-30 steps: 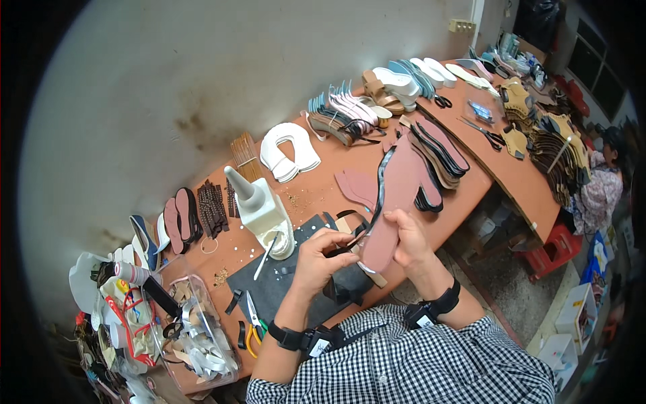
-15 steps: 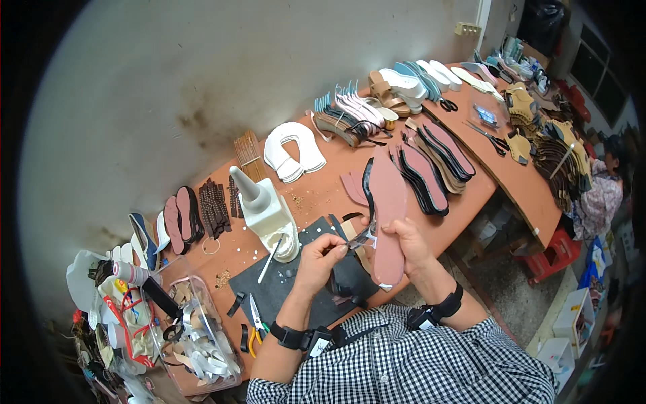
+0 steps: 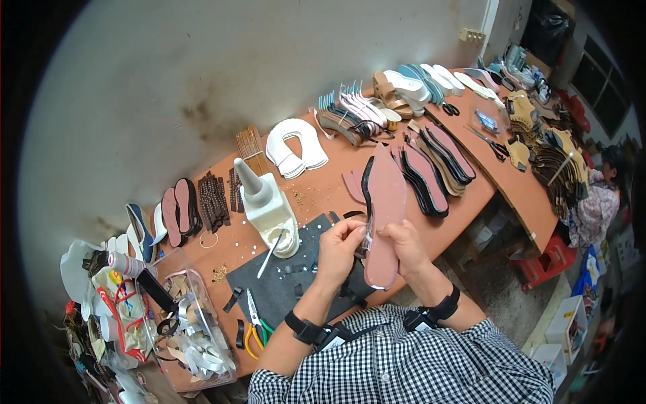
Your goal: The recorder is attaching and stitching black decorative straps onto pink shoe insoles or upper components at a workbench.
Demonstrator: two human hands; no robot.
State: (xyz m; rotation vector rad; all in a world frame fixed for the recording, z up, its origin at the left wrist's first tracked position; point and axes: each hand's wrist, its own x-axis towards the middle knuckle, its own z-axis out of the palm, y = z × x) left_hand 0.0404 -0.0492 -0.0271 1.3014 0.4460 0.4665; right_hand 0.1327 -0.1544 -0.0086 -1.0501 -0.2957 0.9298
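Note:
A long pink shoe insole point(image 3: 387, 188) is held up lengthwise in front of me. My right hand point(image 3: 409, 252) grips its right edge near the lower end, thumb on the pink face. My left hand point(image 3: 340, 249) is closed in a pinch at the insole's left edge, on a small strip whose kind is hard to make out. Whitish stuff shows at that edge beside the fingertips. Beneath the hands lies a dark mat point(image 3: 245, 286) with small black scraps. A white container with a cone point(image 3: 269, 209) stands on its far side, a white stick point(image 3: 270, 256) leaning in its opening.
Scissors point(image 3: 253, 316) with orange and green handles lie left of my left forearm. A clear bin point(image 3: 222, 337) of strap scraps stands at the lower left. Stacked pink and black soles point(image 3: 424, 182) lie beyond the insole. Another person point(image 3: 599, 195) sits at far right.
My left hand has moved right and up, bringing the strip against the insole's left edge. The right hand keeps its grip on the insole.

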